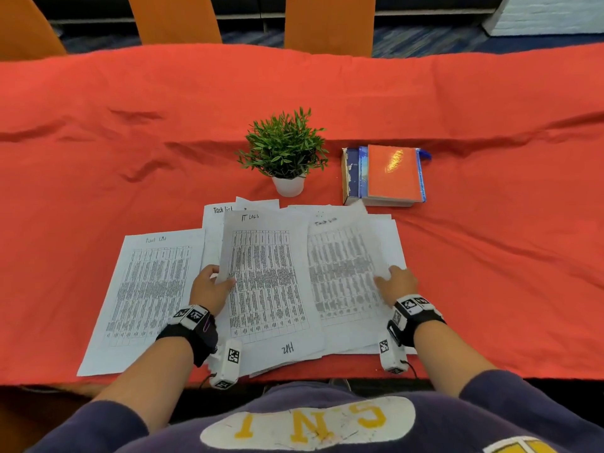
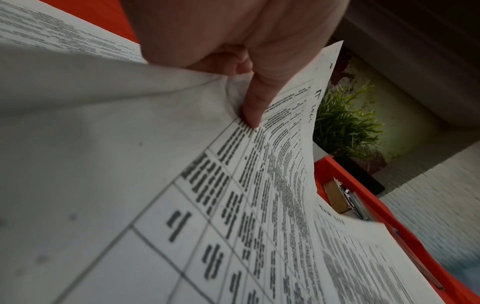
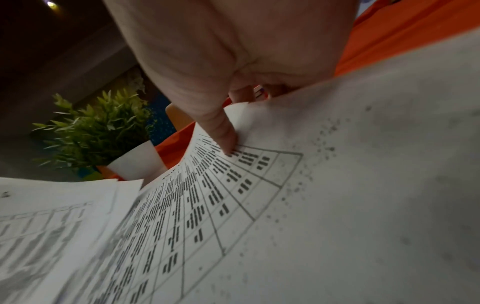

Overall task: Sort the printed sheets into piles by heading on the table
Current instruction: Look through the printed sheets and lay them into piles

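Observation:
Printed sheets lie fanned out on the red tablecloth (image 1: pixel 490 250) in front of me. My left hand (image 1: pixel 219 282) pinches the left edge of the sheet headed "IT Logs" (image 1: pixel 268 276) and lifts that edge; the left wrist view shows the thumb (image 2: pixel 253 109) on top of this sheet (image 2: pixel 259 185). My right hand (image 1: pixel 390 276) pinches the right edge of a "Task list" sheet (image 1: pixel 343 266), with its thumb (image 3: pixel 221 133) on the print (image 3: pixel 207 195). Another "Task list" sheet (image 1: pixel 150 289) lies flat at the left. A sheet marked "HR" (image 1: pixel 287 349) shows under the stack.
A small green plant in a white pot (image 1: pixel 284 152) stands just behind the sheets. To its right lies a stack of books with an orange cover on top (image 1: pixel 390 173). Orange chairs (image 1: pixel 330 21) stand beyond the far edge. The sheets reach the table's near edge.

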`<state>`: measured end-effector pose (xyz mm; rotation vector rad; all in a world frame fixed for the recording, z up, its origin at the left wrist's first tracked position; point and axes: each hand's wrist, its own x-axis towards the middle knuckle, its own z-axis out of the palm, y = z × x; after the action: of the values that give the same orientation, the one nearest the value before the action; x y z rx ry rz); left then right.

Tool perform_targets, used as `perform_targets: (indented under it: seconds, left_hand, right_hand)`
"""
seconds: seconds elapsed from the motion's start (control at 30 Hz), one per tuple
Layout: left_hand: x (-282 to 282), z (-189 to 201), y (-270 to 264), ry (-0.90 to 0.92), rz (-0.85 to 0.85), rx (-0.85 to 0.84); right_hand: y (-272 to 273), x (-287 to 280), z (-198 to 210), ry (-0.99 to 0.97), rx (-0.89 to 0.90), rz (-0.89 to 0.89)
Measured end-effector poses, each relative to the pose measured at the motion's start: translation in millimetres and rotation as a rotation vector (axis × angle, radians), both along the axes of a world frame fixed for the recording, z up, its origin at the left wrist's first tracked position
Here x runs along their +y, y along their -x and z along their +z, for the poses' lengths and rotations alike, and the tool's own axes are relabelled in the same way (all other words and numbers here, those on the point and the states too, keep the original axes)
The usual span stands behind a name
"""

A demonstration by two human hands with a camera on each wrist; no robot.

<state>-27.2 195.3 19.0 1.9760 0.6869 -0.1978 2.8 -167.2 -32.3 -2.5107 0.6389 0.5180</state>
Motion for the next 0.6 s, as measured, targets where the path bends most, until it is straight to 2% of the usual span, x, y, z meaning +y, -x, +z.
perform_targets:
  seconds: [0.1, 0.27, 0.37, 0.5, 0.6]
  left_hand:
    - [0, 1, -2, 0.038, 0.037, -0.018]
    - [-5, 3, -4, 0.050, 0.027, -0.026]
    - [-5, 3, -6, 0.044, 0.022, -0.024]
    - [-4, 5, -9, 0.049, 0.025, -0.031]
    - [-4, 8, -10, 0.066, 0.025, -0.042]
  right_hand:
    - [10, -19, 1, 0.134, -0.004, -0.053]
    - [17, -26, -2, 0.093, 0.028, -0.061]
    - [20, -24, 1, 0.042, -0.099, -0.127]
    - [20, -31, 11, -0.169, -0.233, -0.266]
    - [17, -42, 29, -0.174, -0.310, -0.202]
